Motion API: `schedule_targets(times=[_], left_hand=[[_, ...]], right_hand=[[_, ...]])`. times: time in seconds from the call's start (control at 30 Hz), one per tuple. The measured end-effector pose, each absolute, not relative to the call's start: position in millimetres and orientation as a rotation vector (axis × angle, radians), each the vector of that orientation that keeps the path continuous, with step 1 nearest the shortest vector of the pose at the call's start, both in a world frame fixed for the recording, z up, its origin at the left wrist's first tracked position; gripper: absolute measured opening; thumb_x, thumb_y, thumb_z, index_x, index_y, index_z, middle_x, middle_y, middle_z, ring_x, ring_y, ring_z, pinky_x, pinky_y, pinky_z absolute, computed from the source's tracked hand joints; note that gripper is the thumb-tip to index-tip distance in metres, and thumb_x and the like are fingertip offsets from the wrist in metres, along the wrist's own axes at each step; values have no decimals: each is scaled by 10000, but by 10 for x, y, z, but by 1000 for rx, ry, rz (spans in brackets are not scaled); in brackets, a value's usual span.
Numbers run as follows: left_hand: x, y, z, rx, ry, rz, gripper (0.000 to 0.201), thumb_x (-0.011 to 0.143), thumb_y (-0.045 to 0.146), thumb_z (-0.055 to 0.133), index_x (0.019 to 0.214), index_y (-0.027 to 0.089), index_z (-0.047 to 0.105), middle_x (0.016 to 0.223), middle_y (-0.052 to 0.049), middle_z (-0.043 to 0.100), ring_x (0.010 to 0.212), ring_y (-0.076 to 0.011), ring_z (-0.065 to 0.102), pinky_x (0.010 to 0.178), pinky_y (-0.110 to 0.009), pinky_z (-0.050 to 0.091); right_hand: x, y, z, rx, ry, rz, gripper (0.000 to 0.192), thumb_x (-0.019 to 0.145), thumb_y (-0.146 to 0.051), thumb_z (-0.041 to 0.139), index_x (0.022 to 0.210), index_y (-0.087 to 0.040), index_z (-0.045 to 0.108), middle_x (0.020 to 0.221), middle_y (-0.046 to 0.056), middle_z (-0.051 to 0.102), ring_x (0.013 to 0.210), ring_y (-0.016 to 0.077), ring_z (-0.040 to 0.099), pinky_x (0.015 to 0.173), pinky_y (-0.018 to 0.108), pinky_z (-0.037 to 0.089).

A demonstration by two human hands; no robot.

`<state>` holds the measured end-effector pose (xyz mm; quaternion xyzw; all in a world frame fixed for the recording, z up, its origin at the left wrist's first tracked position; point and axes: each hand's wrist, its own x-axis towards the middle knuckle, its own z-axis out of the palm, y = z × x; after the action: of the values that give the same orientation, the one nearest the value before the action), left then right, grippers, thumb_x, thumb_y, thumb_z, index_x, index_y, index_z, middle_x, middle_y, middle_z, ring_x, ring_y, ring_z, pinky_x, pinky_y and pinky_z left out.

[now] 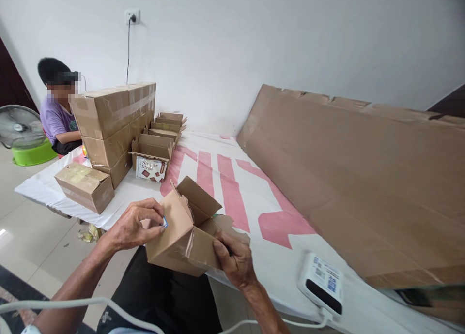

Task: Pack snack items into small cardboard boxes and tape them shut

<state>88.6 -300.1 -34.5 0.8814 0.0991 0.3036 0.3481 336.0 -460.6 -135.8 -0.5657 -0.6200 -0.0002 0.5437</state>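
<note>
Carton [183, 237], small corrugated, flaps open | held tilted over lap at table [254, 189] edge | left hand [132, 225] pinches a small blue item [165, 222] against its side; right hand [234, 259] clamps lower corner | likely light, crushable; grip by folded edges.

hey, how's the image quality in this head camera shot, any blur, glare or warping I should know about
Head view: even, soft daylight with faint shadows; both hands, the left hand and right hand, and the small cardboard box are fairly sharp. The white device at the lower right is smeared by blur. Wide-angle warping bends the big cardboard sheet and the table edge; a small glare patch sits on the floor tiles.
</note>
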Motion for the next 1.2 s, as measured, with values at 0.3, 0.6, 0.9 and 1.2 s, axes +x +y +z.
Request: schedule_targets(times=[0.3,0.6,0.9,1.2], left_hand=[[895,-3053,-347,2329,284,829,138,837,67,673,786,180,733,956,-68,720,861,-170,705,788,-277,528],[920,-3124,-381,2504,338,856,232,774,-19,553,765,210,589,925,-49,659,848,-174,643,769,-276,492],[895,-3112,-440,2434,372,849,220,784,-7,535,785,213,526,919,-31,613,826,-160,582,762,-281,452],[844,-3100,-463,2285,356,868,207,824,5,558,765,202,563,898,-22,620,838,-151,603,781,-270,464]], right_hand=[[3347,-4599,-1344,-1354,-1483,-13,470,1070,-423,500,640,-236,477,573,-38,451,510,128,456,497,278,344],[3336,-4590,-1330,-1366,-1480,0,484,1068,-453,497,637,-235,472,567,-39,457,510,129,460,504,271,344],[3338,-4582,-1351,-1377,-1494,-43,477,1072,-437,500,642,-229,490,568,-41,466,508,122,480,503,260,365],[3326,-4577,-1339,-1368,-1491,-34,489,1075,-457,489,642,-230,486,565,-44,452,503,118,457,496,262,346]])
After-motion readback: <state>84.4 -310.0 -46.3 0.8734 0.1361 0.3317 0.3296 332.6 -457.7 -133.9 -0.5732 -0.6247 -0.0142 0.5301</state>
